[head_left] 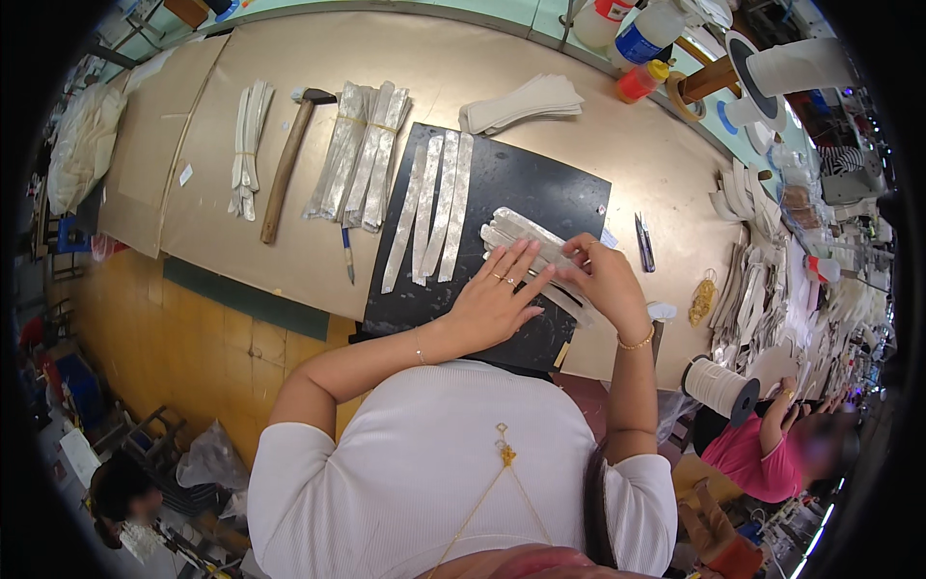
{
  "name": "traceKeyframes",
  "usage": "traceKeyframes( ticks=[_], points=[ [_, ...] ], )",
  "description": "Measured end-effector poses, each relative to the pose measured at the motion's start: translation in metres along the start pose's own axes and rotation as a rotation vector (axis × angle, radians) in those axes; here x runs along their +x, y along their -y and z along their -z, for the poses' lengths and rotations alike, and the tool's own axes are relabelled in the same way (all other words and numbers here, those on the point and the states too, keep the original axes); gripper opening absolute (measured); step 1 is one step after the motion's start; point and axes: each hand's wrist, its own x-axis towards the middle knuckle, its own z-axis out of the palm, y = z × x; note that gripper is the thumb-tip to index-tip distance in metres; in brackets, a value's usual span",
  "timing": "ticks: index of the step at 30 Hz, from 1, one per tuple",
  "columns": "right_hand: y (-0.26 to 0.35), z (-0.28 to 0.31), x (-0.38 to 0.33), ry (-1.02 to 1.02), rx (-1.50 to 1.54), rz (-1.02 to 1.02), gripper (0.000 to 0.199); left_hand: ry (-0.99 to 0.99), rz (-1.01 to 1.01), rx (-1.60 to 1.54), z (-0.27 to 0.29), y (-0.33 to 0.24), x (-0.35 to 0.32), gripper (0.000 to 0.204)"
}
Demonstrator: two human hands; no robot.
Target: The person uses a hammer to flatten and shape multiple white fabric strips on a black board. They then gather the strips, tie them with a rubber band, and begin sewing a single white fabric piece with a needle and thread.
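Observation:
On a black board [386,317] lies a small stack of silvery strips [526,224], fanned out at one end. My left hand [487,299] rests across the stack's left side, its fingers stretched out and slightly spread. At the right, my right hand [603,275] has its fingers bent and pressed together on the edge of the strips; the fingertips are partly hidden. Several separate silvery strips [447,207] lie side by side on the board to the left of my hands.
Left of the board are rubber-banded strip bundles [359,154], a hammer [287,174] and a slim brush-like tool [347,253]. Pale cut pieces [523,104] lie beyond it. Small scissors or snips [644,243], yellow rubber bands [702,301] and a thread spool [719,388] are at right.

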Motion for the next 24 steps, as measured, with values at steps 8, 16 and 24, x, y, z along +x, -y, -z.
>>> traceKeyframes(
  ticks=[8, 16, 24],
  points=[
    [0.026, 0.002, 0.024, -0.227, 0.024, 0.196, 0.022, -0.14, 0.019, -0.125, 0.014, 0.006, 0.001, 0.058],
    [0.073, -0.067, 0.157, -0.241, -0.032, 0.375, 0.033, -0.427, 0.659, -0.059, 0.087, 0.116, 0.025, 0.047],
    [0.087, -0.08, 0.178, -0.249, -0.094, 0.263, 0.037, -0.294, 0.724, -0.024, 0.095, 0.142, 0.048, 0.038]
  ],
)
